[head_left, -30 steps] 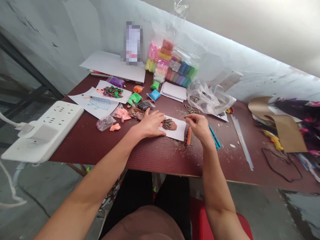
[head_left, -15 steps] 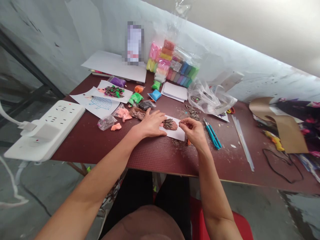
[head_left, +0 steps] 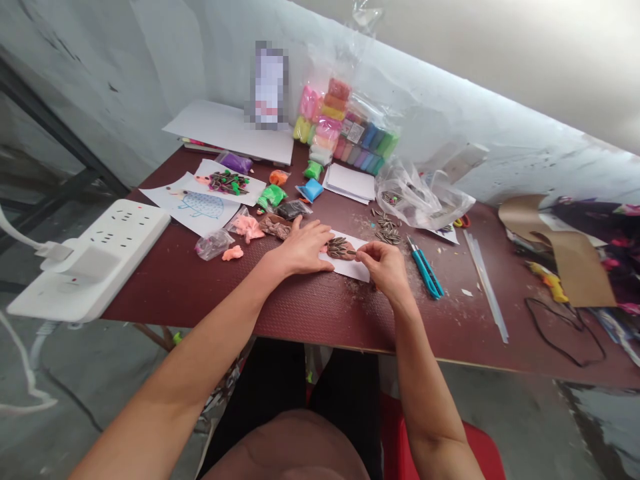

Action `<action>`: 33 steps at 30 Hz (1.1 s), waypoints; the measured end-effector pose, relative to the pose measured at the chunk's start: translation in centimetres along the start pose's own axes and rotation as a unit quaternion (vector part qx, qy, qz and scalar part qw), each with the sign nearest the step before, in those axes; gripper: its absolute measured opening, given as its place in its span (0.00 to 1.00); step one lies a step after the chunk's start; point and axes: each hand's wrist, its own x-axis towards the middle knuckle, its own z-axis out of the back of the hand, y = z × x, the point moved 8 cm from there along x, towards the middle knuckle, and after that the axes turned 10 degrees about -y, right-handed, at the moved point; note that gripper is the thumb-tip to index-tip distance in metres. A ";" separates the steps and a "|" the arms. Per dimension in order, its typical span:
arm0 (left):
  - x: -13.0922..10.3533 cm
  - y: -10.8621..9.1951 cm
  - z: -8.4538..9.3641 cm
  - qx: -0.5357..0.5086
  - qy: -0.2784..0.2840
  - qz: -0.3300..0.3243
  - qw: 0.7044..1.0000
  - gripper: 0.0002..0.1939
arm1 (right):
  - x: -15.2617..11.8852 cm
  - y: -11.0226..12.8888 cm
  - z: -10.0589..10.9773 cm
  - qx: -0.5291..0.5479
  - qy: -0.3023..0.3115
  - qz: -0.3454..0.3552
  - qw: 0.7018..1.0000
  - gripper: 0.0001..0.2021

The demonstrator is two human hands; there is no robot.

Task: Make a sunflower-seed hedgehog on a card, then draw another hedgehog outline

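Observation:
A brown clay body [head_left: 346,251] stuck with striped sunflower seeds lies on a white paper card [head_left: 358,271]. My left hand [head_left: 307,247] rests flat over the card's left end, fingers spread, beside the pink end of the clay. At the clay's right edge, my right hand [head_left: 384,263] pinches a sunflower seed [head_left: 359,255] between thumb and fingertips. Just behind that hand is a loose pile of sunflower seeds [head_left: 387,230]. A teal utility knife [head_left: 425,268] lies to its right.
Clay packets [head_left: 310,191], a finished seed hedgehog [head_left: 227,183] and a hedgehog drawing [head_left: 203,205] lie left and behind. A white power strip [head_left: 93,260] sits at the left edge. Further right are a plastic bag [head_left: 420,197], glue sticks [head_left: 486,287] and a yellow glue gun [head_left: 549,281].
My right hand has moved slightly left, bringing the pinched seed to the clay's right edge. My left hand stays where it was.

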 end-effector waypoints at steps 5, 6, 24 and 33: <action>0.0 -0.1 0.1 -0.002 -0.001 -0.002 1.000 0.31 | 0.1 0.6 0.4 -0.089 -0.012 0.013 0.996 0.11; 0.0 -0.1 0.1 -0.003 -0.003 -0.004 1.000 0.30 | 0.1 0.7 0.2 -0.095 -0.013 0.015 0.995 0.11; 0.0 0.0 0.0 -0.004 -0.009 -0.007 1.000 0.28 | 0.1 1.9 -1.4 -0.172 0.004 0.022 0.985 0.12; 0.0 -0.2 0.2 -0.006 -0.006 -0.003 1.000 0.28 | 0.2 2.2 -1.7 -0.174 0.013 0.032 0.984 0.11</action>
